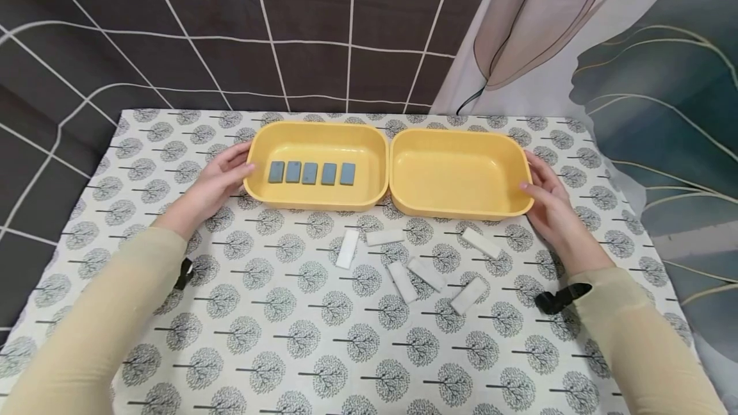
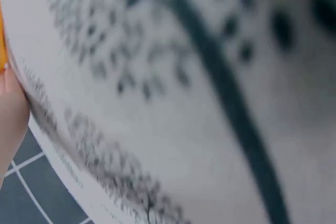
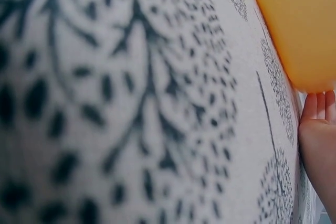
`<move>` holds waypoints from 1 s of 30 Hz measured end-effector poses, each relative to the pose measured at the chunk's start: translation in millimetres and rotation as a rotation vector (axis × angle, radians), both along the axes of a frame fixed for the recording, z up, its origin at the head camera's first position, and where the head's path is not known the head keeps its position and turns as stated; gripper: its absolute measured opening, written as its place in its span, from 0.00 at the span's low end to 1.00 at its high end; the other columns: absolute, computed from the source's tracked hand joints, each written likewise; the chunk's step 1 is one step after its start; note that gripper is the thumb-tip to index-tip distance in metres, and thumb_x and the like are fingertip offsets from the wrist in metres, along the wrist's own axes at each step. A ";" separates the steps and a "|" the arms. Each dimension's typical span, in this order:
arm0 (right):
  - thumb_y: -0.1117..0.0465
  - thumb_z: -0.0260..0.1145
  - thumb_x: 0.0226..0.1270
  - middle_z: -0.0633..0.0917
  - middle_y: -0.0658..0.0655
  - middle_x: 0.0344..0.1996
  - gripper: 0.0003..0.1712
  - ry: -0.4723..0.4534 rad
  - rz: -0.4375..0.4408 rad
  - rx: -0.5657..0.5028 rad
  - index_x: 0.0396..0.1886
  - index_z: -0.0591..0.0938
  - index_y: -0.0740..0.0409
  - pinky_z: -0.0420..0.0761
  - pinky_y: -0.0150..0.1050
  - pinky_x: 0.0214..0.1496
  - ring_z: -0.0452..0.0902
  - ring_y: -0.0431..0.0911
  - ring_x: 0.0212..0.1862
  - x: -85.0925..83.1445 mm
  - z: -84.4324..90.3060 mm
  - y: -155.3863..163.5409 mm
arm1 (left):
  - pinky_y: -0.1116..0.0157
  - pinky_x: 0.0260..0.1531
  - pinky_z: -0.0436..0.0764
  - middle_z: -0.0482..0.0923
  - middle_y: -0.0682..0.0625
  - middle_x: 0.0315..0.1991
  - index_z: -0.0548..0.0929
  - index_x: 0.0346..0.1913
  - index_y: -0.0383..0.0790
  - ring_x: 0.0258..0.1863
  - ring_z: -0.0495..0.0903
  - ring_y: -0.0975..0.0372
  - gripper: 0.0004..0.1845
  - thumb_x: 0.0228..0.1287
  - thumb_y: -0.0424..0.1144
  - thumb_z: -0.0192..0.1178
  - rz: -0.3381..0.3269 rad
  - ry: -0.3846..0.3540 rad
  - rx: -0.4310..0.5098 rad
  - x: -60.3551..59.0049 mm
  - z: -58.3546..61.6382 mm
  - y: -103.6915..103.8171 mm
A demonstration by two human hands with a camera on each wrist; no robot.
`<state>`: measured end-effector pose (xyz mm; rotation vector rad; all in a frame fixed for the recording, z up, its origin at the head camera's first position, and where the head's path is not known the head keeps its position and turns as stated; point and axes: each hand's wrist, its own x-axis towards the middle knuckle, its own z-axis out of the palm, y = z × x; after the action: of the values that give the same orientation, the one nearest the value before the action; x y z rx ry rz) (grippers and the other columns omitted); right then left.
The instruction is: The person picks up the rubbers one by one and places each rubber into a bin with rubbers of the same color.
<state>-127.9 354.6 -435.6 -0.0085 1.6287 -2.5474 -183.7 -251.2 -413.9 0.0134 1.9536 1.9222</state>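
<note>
Two yellow trays [image 1: 455,175] side by side (long axes left-right), hands [image 1: 216,181] on outer ends

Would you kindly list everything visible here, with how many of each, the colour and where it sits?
left tray: one, yellow, far left half of the table, holds the grey blocks.
right tray: one, yellow, beside the left tray and touching it, nothing inside.
grey blocks: five, blue-grey, in a row on the left tray's floor.
white blocks: six, white, scattered on the cloth in front of the trays.
tablecloth: one, white with grey tree print, covers the table.
backdrop cloth: dark with white grid lines, behind the table; a leaf-print cloth hangs on the right.
sleeves: two, beige, on both forearms.
left hand: one, fingers straight against the left tray's outer end.
right hand: one, fingers against the right tray's outer end.
</note>
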 end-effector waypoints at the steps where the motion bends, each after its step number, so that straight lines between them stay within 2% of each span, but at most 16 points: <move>1: 0.80 0.52 0.77 0.73 0.47 0.72 0.39 -0.002 -0.002 0.001 0.82 0.64 0.51 0.82 0.29 0.69 0.76 0.38 0.68 0.2 0.1 -0.4 | 0.72 0.74 0.73 0.49 0.37 0.86 0.52 0.85 0.39 0.75 0.69 0.58 0.38 0.81 0.35 0.57 -0.011 0.001 0.000 0.5 1.5 -2.3; 4: 0.80 0.52 0.77 0.73 0.47 0.72 0.39 -0.010 -0.010 -0.002 0.82 0.64 0.51 0.82 0.28 0.69 0.75 0.38 0.68 0.9 0.3 -1.5 | 0.73 0.72 0.76 0.67 0.42 0.78 0.56 0.84 0.38 0.69 0.76 0.65 0.35 0.81 0.34 0.56 -0.034 0.025 0.047 4.1 5.5 -9.2; 6: 0.80 0.52 0.77 0.73 0.47 0.72 0.39 -0.011 -0.015 -0.002 0.82 0.64 0.51 0.82 0.28 0.69 0.75 0.38 0.68 1.0 0.4 -2.1 | 0.76 0.66 0.80 0.77 0.49 0.70 0.62 0.81 0.37 0.63 0.81 0.70 0.30 0.81 0.30 0.55 -0.025 0.054 0.130 7.4 7.2 -13.1; 8: 0.80 0.52 0.76 0.73 0.47 0.72 0.39 -0.015 -0.017 -0.005 0.82 0.64 0.51 0.82 0.28 0.69 0.75 0.38 0.68 0.8 0.6 -2.7 | 0.75 0.63 0.83 0.83 0.55 0.62 0.70 0.76 0.37 0.60 0.85 0.69 0.24 0.81 0.27 0.53 0.001 0.096 0.215 11.5 8.8 -15.9; 12: 0.81 0.53 0.76 0.73 0.46 0.72 0.39 -0.020 -0.017 -0.010 0.82 0.65 0.51 0.82 0.29 0.69 0.76 0.37 0.68 -0.1 1.2 -3.5 | 0.71 0.62 0.85 0.87 0.50 0.58 0.78 0.66 0.39 0.56 0.88 0.64 0.18 0.80 0.24 0.52 0.073 0.170 0.325 21.3 13.9 -20.3; 16: 0.80 0.53 0.76 0.74 0.46 0.72 0.39 -0.018 -0.013 -0.008 0.82 0.65 0.51 0.82 0.29 0.68 0.76 0.37 0.68 -0.3 1.4 -3.2 | 0.69 0.61 0.87 0.87 0.47 0.57 0.80 0.63 0.37 0.53 0.89 0.61 0.18 0.79 0.21 0.51 0.121 0.219 0.375 32.7 21.5 -20.5; 21: 0.80 0.52 0.77 0.74 0.45 0.72 0.39 -0.004 -0.004 0.006 0.82 0.65 0.52 0.82 0.28 0.68 0.77 0.36 0.68 -0.9 2.1 -1.7 | 0.70 0.59 0.87 0.88 0.48 0.55 0.82 0.62 0.37 0.51 0.89 0.62 0.20 0.77 0.19 0.50 0.128 0.251 0.373 48.1 29.8 -11.0; 26: 0.80 0.52 0.77 0.74 0.45 0.72 0.39 0.005 0.002 0.015 0.83 0.63 0.52 0.82 0.28 0.69 0.77 0.36 0.68 -1.5 2.9 -0.3 | 0.74 0.57 0.86 0.89 0.53 0.53 0.84 0.60 0.44 0.49 0.88 0.67 0.21 0.76 0.19 0.52 0.102 0.252 0.246 63.8 32.4 9.9; 30: 0.80 0.52 0.77 0.74 0.45 0.72 0.39 -0.005 0.006 0.014 0.82 0.64 0.52 0.82 0.28 0.68 0.77 0.36 0.68 -0.9 2.4 0.6 | 0.76 0.58 0.85 0.89 0.55 0.51 0.85 0.57 0.44 0.49 0.88 0.69 0.20 0.74 0.19 0.55 0.086 0.237 0.187 74.8 32.9 30.0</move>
<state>-128.8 355.3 -433.2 -0.0054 1.6425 -2.5296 -108.8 -221.2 -381.0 0.2227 1.9385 2.2431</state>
